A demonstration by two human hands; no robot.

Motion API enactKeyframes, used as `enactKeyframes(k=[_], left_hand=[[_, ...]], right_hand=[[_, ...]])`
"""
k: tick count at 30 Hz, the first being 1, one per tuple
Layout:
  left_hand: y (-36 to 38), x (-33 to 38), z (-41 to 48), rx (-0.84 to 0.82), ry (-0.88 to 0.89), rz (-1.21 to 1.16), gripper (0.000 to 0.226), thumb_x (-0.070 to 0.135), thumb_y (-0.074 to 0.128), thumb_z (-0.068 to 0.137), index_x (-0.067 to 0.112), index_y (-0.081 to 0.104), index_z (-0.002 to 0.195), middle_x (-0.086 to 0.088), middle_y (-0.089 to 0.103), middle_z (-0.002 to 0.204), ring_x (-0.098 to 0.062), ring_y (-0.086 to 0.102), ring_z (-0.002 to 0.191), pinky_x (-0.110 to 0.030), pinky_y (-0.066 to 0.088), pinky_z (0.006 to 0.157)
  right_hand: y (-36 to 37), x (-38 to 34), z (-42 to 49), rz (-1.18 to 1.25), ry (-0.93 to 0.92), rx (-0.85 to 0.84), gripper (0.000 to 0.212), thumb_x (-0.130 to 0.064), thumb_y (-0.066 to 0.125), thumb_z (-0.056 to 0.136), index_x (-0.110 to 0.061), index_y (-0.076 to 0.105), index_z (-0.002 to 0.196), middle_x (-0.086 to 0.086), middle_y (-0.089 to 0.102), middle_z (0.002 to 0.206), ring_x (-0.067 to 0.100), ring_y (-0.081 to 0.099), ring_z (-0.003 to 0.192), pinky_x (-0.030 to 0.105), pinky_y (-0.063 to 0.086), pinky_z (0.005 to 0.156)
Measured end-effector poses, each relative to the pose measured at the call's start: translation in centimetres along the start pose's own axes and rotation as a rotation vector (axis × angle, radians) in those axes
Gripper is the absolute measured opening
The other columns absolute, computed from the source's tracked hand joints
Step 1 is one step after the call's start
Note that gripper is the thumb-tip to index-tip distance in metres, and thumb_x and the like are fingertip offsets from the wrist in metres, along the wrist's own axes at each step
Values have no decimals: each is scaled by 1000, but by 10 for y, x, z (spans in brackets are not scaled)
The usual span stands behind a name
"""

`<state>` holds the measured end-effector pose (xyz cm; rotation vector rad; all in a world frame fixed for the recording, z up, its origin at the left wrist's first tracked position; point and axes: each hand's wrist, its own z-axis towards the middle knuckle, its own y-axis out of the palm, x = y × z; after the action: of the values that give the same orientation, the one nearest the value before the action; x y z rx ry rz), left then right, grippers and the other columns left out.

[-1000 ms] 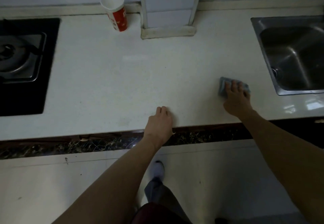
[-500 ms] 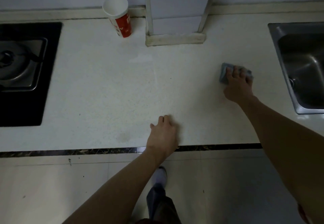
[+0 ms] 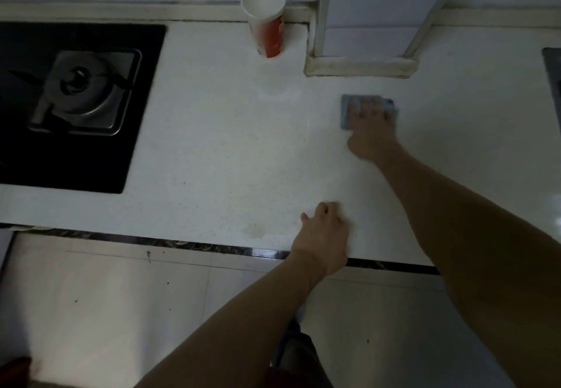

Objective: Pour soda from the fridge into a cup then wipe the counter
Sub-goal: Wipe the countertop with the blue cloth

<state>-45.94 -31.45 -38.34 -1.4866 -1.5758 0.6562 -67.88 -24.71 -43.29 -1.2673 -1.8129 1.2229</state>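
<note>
A red and white paper cup (image 3: 268,23) stands upright at the back of the white counter (image 3: 212,145), next to the wall. My right hand (image 3: 372,132) presses flat on a folded blue-grey cloth (image 3: 346,111) in the middle right of the counter, fingers straight across it. My left hand (image 3: 323,233) rests on the counter's front edge with its fingers loosely curled, holding nothing. I see no soda bottle or can.
A black gas hob (image 3: 76,99) with a burner fills the counter's left part. A white tiled column (image 3: 361,63) stands on the counter behind the cloth. The steel sink's corner (image 3: 554,75) shows at the right edge. A yellowish stain (image 3: 255,231) lies near the front edge.
My right hand has slid the cloth away from the sink, to the left and toward the back of the counter. My left hand stays on the front edge.
</note>
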Motion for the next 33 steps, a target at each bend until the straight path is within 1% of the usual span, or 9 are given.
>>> enactKeyframes(k=[5,8,11,14,17,23,26,30,33], left_hand=[[-1,-21,-13,49,78,-107,40,11,57,86,-2,52,124,-19,40,138,-33,37,124,-45,41,98],[-1,-36,-35,51,27,-219,30,10,50,95,-1,54,122,-17,52,132,-29,48,121,-38,46,95],[7,-64,-67,106,-20,-197,24,5,49,91,-2,59,112,-18,58,123,-29,52,113,-38,50,86],[28,-106,-97,158,1,-47,35,4,53,81,0,64,114,-16,57,124,-30,52,115,-34,45,81],[45,-137,-126,142,-19,19,36,8,55,77,6,67,111,-12,62,115,-28,56,102,-34,46,79],[55,-150,-163,142,-52,45,16,5,66,69,3,72,83,-15,67,91,-32,59,87,-38,55,72],[56,-161,-173,244,-121,-11,21,6,68,70,3,72,90,-13,68,90,-29,61,85,-36,55,73],[45,-183,-169,268,-266,-16,25,13,55,85,5,62,107,-12,59,106,-26,51,98,-34,44,84],[42,-201,-163,229,-276,-39,28,12,51,86,4,59,111,-13,54,113,-26,47,104,-35,43,89]], right_hand=[[-2,-102,-20,-43,-204,-42,80,-21,46,96,-16,-7,155,14,-14,162,33,-11,149,52,5,121],[9,-156,-44,-75,-362,-29,80,-22,47,95,-16,-5,156,13,-14,162,33,-14,149,49,-2,121],[30,-194,-70,-109,-497,19,78,-23,47,92,-17,4,156,12,-5,163,33,-10,150,49,-3,120],[46,-219,-101,-125,-567,9,82,-23,52,88,-19,7,156,10,-3,164,32,-7,150,49,-3,120],[55,-230,-126,-123,-609,-5,85,-23,54,87,-19,4,157,11,-6,164,31,-9,150,49,-4,121],[76,-240,-162,-152,-672,15,80,-43,48,94,-15,5,156,17,-1,163,35,-4,149,51,-3,120],[80,-244,-167,-146,-654,32,80,-43,51,94,-13,10,156,18,5,162,37,0,149,52,-1,119],[77,-252,-163,-163,-658,22,79,-39,47,93,-13,8,156,18,2,162,37,-2,149,51,-3,119],[72,-262,-155,-146,-648,32,83,-52,17,84,-12,11,156,18,4,162,36,0,150,51,-2,119]])
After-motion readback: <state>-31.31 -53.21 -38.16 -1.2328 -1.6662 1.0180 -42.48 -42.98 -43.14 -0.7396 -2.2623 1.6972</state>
